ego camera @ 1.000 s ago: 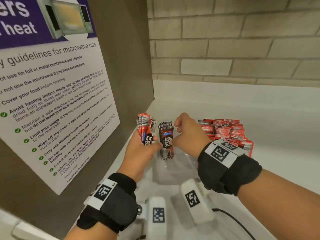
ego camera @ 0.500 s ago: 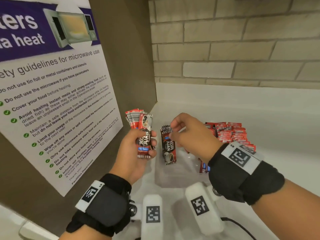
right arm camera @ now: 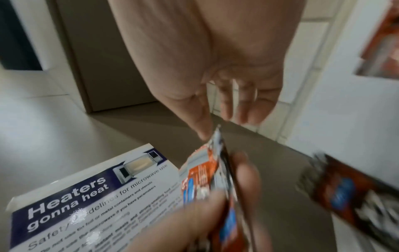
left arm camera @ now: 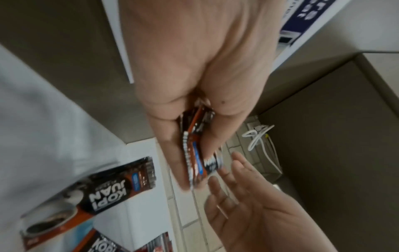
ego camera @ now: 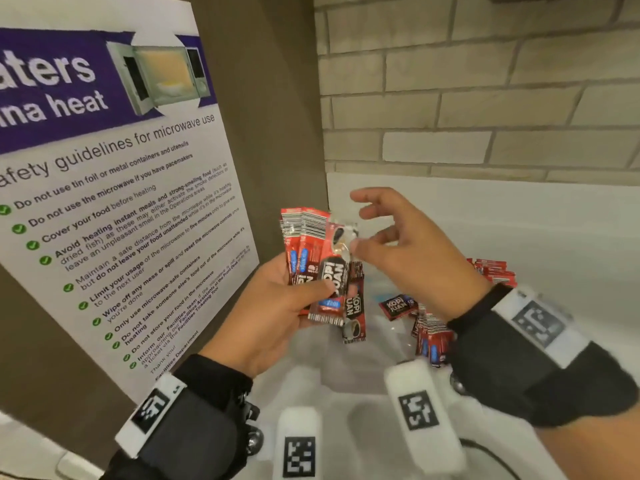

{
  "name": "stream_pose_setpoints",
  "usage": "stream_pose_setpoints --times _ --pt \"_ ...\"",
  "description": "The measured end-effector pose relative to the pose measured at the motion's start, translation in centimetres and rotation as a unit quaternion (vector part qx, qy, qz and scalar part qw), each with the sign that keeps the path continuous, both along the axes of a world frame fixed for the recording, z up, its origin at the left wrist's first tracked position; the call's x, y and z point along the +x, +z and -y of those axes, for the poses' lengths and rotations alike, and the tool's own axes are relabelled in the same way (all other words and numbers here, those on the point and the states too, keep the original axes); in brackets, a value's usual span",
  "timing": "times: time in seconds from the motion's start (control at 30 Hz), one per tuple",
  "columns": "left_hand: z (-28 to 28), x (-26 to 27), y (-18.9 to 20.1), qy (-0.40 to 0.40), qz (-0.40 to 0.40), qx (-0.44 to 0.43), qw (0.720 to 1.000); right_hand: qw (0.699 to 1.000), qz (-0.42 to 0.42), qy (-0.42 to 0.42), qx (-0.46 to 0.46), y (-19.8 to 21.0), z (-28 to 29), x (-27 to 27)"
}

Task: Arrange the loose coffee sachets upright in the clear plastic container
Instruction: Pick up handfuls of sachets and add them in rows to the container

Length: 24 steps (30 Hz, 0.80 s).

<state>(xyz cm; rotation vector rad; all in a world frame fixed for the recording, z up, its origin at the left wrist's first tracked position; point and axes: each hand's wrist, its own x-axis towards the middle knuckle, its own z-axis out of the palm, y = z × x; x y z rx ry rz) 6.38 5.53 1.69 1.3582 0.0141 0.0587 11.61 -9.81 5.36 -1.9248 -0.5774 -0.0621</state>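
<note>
Left hand clamped a sachet stack, likely squaring it for upright loading. Right hand empty, fingers spread. One sachet hung over the container.

Warm, even indoor light w/ soft shadows. My wrist cams are smeared by motion blur; poster shows glare spots; edges bend wide-angle.

White smooth counter by the brick wall, clear plastic container standing on it, pile of little red coffee sachets lying on it behind the container
</note>
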Motion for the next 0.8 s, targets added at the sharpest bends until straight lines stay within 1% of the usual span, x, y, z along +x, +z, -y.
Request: stream_pose_setpoints --times 0.07,0.1,0.13,0.2,0.27,0.33,0.4,0.43,0.47,0.5,0.57,0.6,0.67,0.73,0.8 --pt "-0.1 -0.3 0.3 -0.026 0.001 0.015 1.000 0.998 0.016 0.013 -0.066 1.0 0.4 0.6" --pt "0.0 -0.4 0.5 -0.033 0.004 0.012 0.999 0.998 0.002 0.014 -0.063 1.1 0.5 0.8" --pt "0.1 -0.4 0.6 -0.035 0.005 0.004 0.999 0.999 -0.023 0.017 -0.038 1.2 0.6 0.9" --pt "0.1 -0.3 0.6 -0.022 0.006 -0.032 0.999 0.996 -0.082 0.020 0.039 1.1 1.0 0.9" --pt "0.1 -0.2 0.4 0.008 0.010 -0.075 0.997 0.984 -0.123 0.004 0.129 0.8 1.3 0.7" --pt "0.0 0.1 0.2 0.047 0.023 -0.095 0.994 0.965 -0.166 -0.014 0.204 0.5 1.3 0.3" --pt "-0.1 0.5 0.1 0.087 0.040 -0.093 0.991 0.942 -0.226 -0.011 0.246 -0.3 1.1 -0.3" --pt "-0.1 0.8 0.1 0.103 0.046 -0.087 0.990 0.938 -0.252 0.004 0.240 -0.7 0.8 -0.8" --pt "-0.1 1.0 0.1 0.116 0.054 -0.076 0.989 0.944 -0.260 0.022 0.202 -1.2 0.6 -1.3" --pt "-0.2 1.2 0.1 0.127 0.061 -0.058 0.988 0.960 -0.243 0.035 0.135 -1.7 0.4 -1.7" --pt "-0.1 1.5 0.3 0.133 0.079 -0.006 0.988 0.987 -0.158 0.030 0.000 -2.3 0.2 -2.0" --pt "-0.1 1.6 0.3 0.129 0.088 0.021 0.988 0.993 -0.107 0.015 -0.038 -2.2 0.1 -1.9" --pt "0.0 1.6 0.2 0.116 0.097 0.063 0.987 0.997 -0.042 -0.008 -0.069 -1.9 -0.1 -1.5" --pt "0.0 1.7 -0.1 0.113 0.096 0.086 0.985 0.993 -0.012 -0.024 -0.115 -2.2 -0.4 -1.0" --pt "-0.2 2.0 -0.7 0.130 0.086 0.097 0.983 0.980 0.000 -0.034 -0.195 -3.2 -1.0 -0.8"
